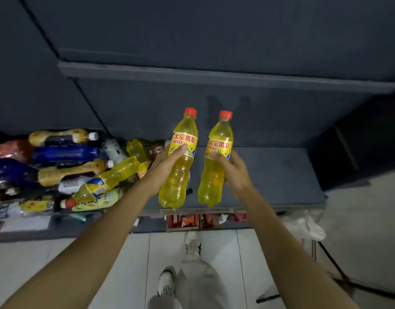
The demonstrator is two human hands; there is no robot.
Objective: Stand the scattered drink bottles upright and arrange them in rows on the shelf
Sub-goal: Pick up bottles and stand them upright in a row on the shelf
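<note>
both arms outstretched, left hand (164,169) and right hand (233,169) each wrapped around an upright yellow bottle (180,161)

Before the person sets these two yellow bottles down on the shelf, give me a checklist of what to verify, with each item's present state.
1. Left hand grips the left yellow bottle at its label: ok.
2. Right hand grips the right yellow bottle: ok.
3. Both bottles upright, red caps up: ok, slightly tilted.
4. Bare shelf surface free to the right for a row: ok.
5. Bottle bases resting on the shelf: cannot tell.
6. Pile of lying bottles on the left sorted: not ok.
</note>
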